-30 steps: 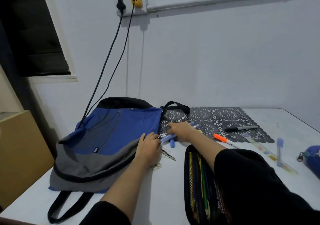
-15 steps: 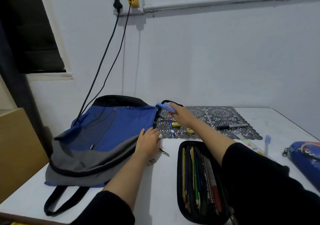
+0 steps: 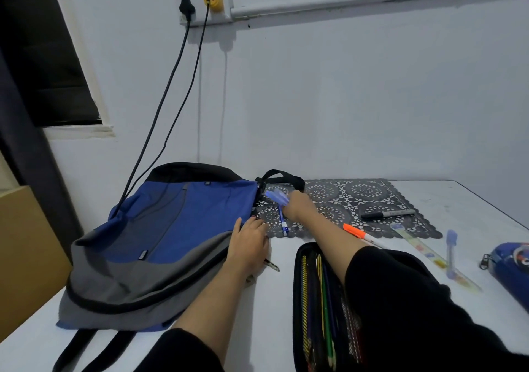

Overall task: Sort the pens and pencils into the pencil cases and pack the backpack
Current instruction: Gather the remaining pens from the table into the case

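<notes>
A blue and grey backpack (image 3: 160, 237) lies flat on the white table at the left. My left hand (image 3: 250, 242) rests palm down on its right edge, fingers spread. My right hand (image 3: 297, 205) is over the black lace mat (image 3: 369, 197), shut on blurred blue pens (image 3: 277, 197) that point left toward the backpack. Another blue pen (image 3: 283, 222) lies on the mat below that hand. An open black pencil case (image 3: 317, 303) full of pencils lies in front of me, partly hidden by my right sleeve.
On the mat lies a black marker (image 3: 388, 214). An orange highlighter (image 3: 357, 232), a clear ruler (image 3: 429, 254) and a light blue pen (image 3: 451, 253) lie on the table to the right. A blue pencil case (image 3: 511, 263) sits at the right edge. Two cables hang from the wall socket behind the backpack.
My right hand gathered blue pens from the table near the backpack, lifted them and carried them back over the mat. My left hand stayed on the backpack's edge.
</notes>
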